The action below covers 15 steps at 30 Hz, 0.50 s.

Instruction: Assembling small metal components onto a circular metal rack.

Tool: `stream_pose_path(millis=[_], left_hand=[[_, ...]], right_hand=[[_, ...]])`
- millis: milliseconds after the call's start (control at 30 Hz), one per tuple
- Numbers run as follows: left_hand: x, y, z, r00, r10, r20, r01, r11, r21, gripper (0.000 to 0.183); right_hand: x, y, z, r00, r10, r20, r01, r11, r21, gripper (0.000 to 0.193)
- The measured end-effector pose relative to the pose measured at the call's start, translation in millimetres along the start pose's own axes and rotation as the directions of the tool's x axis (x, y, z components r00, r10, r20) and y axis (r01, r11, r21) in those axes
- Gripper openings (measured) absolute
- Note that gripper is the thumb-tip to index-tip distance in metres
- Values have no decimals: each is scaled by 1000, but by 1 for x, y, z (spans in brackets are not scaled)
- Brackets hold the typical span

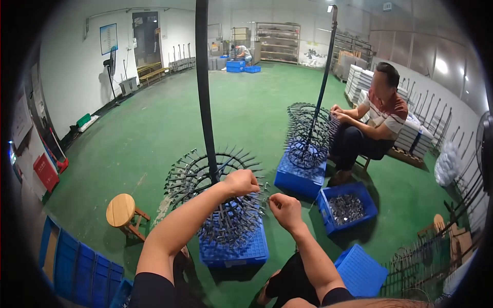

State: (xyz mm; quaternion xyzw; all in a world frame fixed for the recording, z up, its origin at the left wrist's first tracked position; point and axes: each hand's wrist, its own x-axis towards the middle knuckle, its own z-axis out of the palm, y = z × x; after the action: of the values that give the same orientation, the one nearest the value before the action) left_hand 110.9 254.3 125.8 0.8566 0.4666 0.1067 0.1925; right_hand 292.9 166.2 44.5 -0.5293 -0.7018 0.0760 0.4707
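In front of me a black rack (174, 191) of stacked rings with many outward prongs stands on an upturned blue crate (233, 252). A thick dark pole (204, 92) rises from its middle. Small metal pieces hang on many of the prongs. My left hand (240, 183) reaches across the rack to its right side, fingers curled closed. Just right of the rack, my right hand (285, 210) is closed in a pinch, a little apart from the prongs. Whatever either hand grips is too small or hidden. A few small metal pieces (266, 189) show between the hands.
A blue bin (322, 205) of small metal parts stands to the right. Beyond it, a seated person (382, 110) works at a second rack (308, 134). A wooden stool (120, 210) is at left, an upturned blue crate (361, 272) at lower right, blue crates (77, 264) at lower left.
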Motion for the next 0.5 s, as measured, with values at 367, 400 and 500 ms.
stream_pose_path(millis=[367,400,500], left_hand=[[22,-6,6,970,-75,231,101,989,-104,19],[22,-7,6,970,-76,229,102,989,-106,19],[23,-11,9,967,-59,247,105,979,-177,18]], right_hand=[[7,13,18,999,3,-39,-6,998,-67,6],[7,13,19,999,1,-37,-4,998,-68,6],[8,14,21,997,-45,-57,39,994,-102,5]])
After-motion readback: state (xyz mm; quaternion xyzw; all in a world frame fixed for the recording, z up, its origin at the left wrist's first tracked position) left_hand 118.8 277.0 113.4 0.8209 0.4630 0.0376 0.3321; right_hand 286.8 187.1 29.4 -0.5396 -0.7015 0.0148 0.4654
